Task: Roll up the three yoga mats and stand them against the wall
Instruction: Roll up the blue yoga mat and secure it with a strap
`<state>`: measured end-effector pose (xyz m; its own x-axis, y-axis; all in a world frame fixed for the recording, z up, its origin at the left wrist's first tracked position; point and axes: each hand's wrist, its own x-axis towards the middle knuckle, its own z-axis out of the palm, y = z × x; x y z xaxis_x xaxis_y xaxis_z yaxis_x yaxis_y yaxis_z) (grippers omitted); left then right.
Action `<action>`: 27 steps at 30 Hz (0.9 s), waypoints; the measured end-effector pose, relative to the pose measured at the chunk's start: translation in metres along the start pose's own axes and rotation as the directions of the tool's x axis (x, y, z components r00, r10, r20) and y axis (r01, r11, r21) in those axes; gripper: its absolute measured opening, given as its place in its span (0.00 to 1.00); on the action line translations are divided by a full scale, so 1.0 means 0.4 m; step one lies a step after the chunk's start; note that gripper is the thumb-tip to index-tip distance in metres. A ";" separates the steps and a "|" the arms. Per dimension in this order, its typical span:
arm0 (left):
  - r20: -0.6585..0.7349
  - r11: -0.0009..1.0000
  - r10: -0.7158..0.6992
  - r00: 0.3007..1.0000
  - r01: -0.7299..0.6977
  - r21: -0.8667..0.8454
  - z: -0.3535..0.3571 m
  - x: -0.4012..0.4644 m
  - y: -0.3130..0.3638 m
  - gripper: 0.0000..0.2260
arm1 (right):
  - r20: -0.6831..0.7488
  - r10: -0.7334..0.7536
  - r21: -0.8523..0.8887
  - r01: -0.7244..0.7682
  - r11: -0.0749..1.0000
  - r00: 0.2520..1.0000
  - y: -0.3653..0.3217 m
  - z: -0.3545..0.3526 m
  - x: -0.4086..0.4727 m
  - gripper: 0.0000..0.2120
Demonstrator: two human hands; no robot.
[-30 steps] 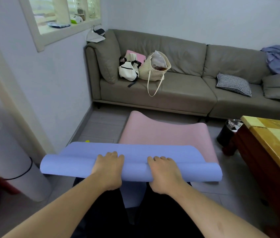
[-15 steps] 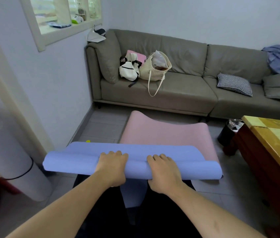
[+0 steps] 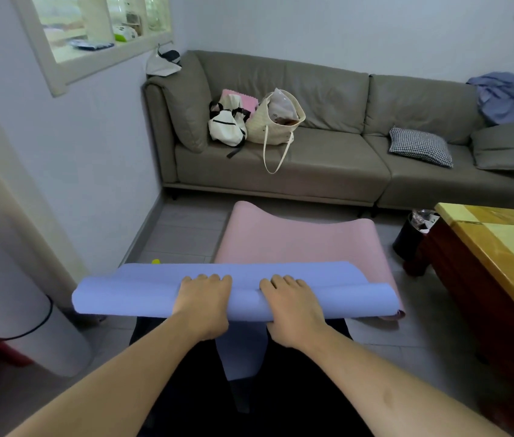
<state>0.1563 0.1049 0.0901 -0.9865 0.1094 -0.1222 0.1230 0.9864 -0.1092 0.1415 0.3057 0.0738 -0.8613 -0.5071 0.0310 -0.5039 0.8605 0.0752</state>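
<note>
your left hand (image 3: 202, 305) and right hand (image 3: 293, 310) sit side by side on the blue mat (image 3: 123, 294) roll, fingers curled over its top. the roll lies across the pink mat (image 3: 296, 241), whose far end points at the sofa (image 3: 328, 165).

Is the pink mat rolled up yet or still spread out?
Spread out: the pink mat lies open on the floor, far edge humped, behind the blue mat.

Grey sofa (image 3: 328, 159) against white wall (image 3: 343, 29); wooden table (image 3: 507, 247) on tiled floor (image 3: 183, 231).
</note>
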 end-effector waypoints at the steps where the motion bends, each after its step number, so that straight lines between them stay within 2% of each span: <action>1: 0.010 1.000 0.007 1.000 -0.007 0.002 -0.003 0.002 0.000 0.19 | 0.009 0.017 0.005 -0.017 1.000 1.000 -0.001 -0.005 0.003 0.23; 6: 0.045 0.999 0.028 0.999 -0.027 -0.019 -0.021 0.012 -0.012 0.22 | 0.077 0.013 0.012 -0.014 1.000 0.997 0.008 -0.056 0.029 0.20; 9: 0.015 0.999 0.035 0.999 -0.035 0.000 -0.028 -0.002 -0.012 0.24 | 0.110 0.007 0.023 -0.010 1.000 0.994 0.017 -0.074 0.032 0.20; 13: -0.042 0.994 0.083 0.996 -0.080 0.071 -0.014 -0.027 0.007 0.28 | 0.224 0.024 0.093 -0.046 0.995 0.974 0.026 -0.081 0.036 0.20; 17: -0.012 0.998 0.057 0.998 -0.057 0.033 -0.008 -0.022 0.002 0.24 | 0.298 0.021 0.111 -0.057 0.992 0.954 0.018 -0.080 0.040 0.20; 20: 0.037 0.998 0.065 0.997 -0.064 -0.027 -0.017 -0.007 -0.005 0.20 | 0.264 0.019 0.101 -0.047 0.994 0.964 0.015 -0.082 0.039 0.22; 24: 0.127 0.992 0.072 0.989 -0.058 -0.112 -0.031 0.011 -0.022 0.24 | 0.036 -0.086 0.006 0.085 0.996 0.996 0.004 -0.050 0.012 0.23; 27: 0.119 0.995 0.062 0.991 -0.052 -0.088 -0.031 0.004 -0.008 0.23 | 0.031 -0.060 -0.008 0.060 0.998 0.998 -0.004 -0.037 0.008 0.22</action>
<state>0.1530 0.1032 0.1025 -0.9569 0.1552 -0.2455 0.1640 0.9863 -0.0156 0.1406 0.3021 0.0886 -0.8313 -0.5558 -0.0042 -0.5541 0.8281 0.0848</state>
